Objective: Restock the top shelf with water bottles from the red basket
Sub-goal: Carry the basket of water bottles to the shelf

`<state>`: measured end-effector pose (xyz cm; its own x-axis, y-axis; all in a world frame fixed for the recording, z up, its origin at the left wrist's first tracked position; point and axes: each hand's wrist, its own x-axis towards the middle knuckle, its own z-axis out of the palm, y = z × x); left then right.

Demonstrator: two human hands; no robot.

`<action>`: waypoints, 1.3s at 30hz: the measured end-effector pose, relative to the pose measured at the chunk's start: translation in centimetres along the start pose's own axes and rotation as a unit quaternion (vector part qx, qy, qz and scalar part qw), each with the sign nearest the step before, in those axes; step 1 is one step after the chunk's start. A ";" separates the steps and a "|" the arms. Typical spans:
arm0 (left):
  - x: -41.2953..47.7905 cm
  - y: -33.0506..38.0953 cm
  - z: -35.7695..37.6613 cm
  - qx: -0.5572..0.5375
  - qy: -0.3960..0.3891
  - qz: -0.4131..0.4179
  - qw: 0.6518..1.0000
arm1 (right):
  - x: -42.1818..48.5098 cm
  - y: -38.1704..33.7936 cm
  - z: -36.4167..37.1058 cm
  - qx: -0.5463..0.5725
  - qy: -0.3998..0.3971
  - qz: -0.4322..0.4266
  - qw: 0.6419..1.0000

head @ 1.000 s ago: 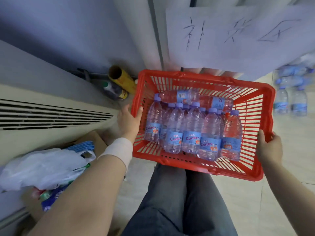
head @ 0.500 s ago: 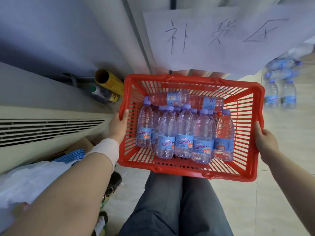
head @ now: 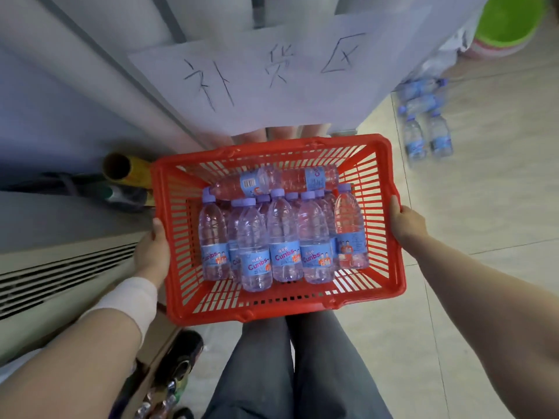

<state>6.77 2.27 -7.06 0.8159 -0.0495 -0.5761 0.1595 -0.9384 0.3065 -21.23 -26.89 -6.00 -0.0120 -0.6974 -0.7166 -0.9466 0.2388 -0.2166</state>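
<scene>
I hold a red plastic basket [head: 390,237] in front of me, above my legs. My left hand [head: 152,252] grips its left rim and my right hand [head: 405,223] grips its right rim. Inside stand several clear water bottles [head: 284,237] with purple caps and blue labels. Two more bottles [head: 272,182] lie on their sides across the back of the basket. No shelf is in view.
A paper sign [head: 272,74] with handwritten characters hangs ahead. A grey unit with vent slats [head: 60,276] is at the left, with a yellow roll [head: 127,172] behind it. More water bottles [head: 426,137] stand on the tiled floor at right; a green tub [head: 508,22] is far right.
The basket has come lower and closer in view, both hands still on its rims. The white plastic bag at lower left has left the view, and the green tub has appeared at top right.
</scene>
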 end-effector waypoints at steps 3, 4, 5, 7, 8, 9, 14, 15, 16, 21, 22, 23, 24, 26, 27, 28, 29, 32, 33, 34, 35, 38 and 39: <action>-0.9 0.7 -0.5 0.008 -0.008 0.021 1.000 | -0.4 1.5 -0.2 0.010 -0.007 0.022 1.000; -1.2 1.0 -0.6 0.009 -0.012 0.027 1.000 | -0.7 2.1 -0.3 0.013 -0.007 0.026 1.000; -1.6 1.5 -0.8 0.011 -0.015 0.035 0.999 | -1.1 2.9 -0.4 0.014 -0.005 0.029 0.999; -2.3 2.4 -1.1 0.019 -0.022 0.040 0.999 | -2.3 4.3 -0.9 0.019 0.000 0.040 0.999; -2.8 2.8 -1.3 0.024 -0.026 0.047 0.998 | -3.0 5.1 -1.1 0.023 0.007 0.044 0.999; -3.3 3.3 -1.3 0.031 -0.030 0.060 0.997 | -3.7 6.0 -1.3 0.026 0.015 0.049 0.998; -5.6 6.1 -0.3 0.106 -0.055 0.131 0.984 | -6.4 11.4 -1.7 0.071 0.049 0.097 0.992; -6.0 6.8 0.1 0.118 -0.064 0.141 0.981 | -7.0 12.6 -1.7 0.072 0.053 0.106 0.990; -6.5 7.4 0.7 0.129 -0.074 0.149 0.978 | -7.6 13.7 -1.8 0.070 0.054 0.117 0.989; -9.6 10.6 3.8 0.199 -0.101 0.224 0.949 | -10.5 20.1 -2.0 0.118 0.081 0.171 0.975; -10.5 11.3 4.4 0.215 -0.105 0.236 0.942 | -11.2 21.2 -2.0 0.136 0.086 0.183 0.970; -11.5 12.0 5.0 0.229 -0.110 0.244 0.936 | -11.8 22.4 -2.0 0.154 0.092 0.195 0.964; -12.5 12.6 5.6 0.242 -0.113 0.252 0.930 | -12.5 23.5 -2.1 0.169 0.096 0.206 0.959; -14.3 13.4 6.7 0.250 -0.120 0.279 0.920 | -13.4 25.8 -2.4 0.191 0.098 0.231 0.949; -15.1 13.8 7.5 0.242 -0.128 0.294 0.916 | -13.5 27.1 -2.5 0.200 0.099 0.245 0.943; -15.8 14.2 8.2 0.234 -0.136 0.304 0.914 | -13.6 28.3 -2.7 0.206 0.100 0.255 0.940; -16.5 14.7 9.2 0.230 -0.142 0.310 0.911 | -13.4 29.5 -2.8 0.208 0.100 0.262 0.937; -18.8 15.9 12.0 0.260 -0.143 0.328 0.897 | -12.8 32.9 -3.5 0.207 0.107 0.279 0.932; -19.5 16.2 12.8 0.269 -0.141 0.333 0.893 | -12.7 34.1 -3.7 0.207 0.110 0.285 0.929; -20.2 16.5 13.7 0.274 -0.143 0.337 0.889 | -12.5 35.0 -3.9 0.208 0.113 0.293 0.926; -20.9 16.9 14.5 0.276 -0.146 0.341 0.887 | -12.3 36.0 -4.2 0.211 0.114 0.302 0.923; -23.1 18.5 17.2 0.292 -0.153 0.357 0.874 | -11.6 38.6 -5.5 0.226 0.109 0.328 0.911; -23.9 19.3 18.1 0.299 -0.157 0.361 0.869 | -11.4 39.5 -5.9 0.232 0.104 0.337 0.907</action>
<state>-19.75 -20.85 -1.12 0.3768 -0.7015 -0.6049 -0.7253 -0.6296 0.2784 -60.38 -13.54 -2.49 -0.6423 -0.3885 -0.6606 -0.4650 0.8828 -0.0671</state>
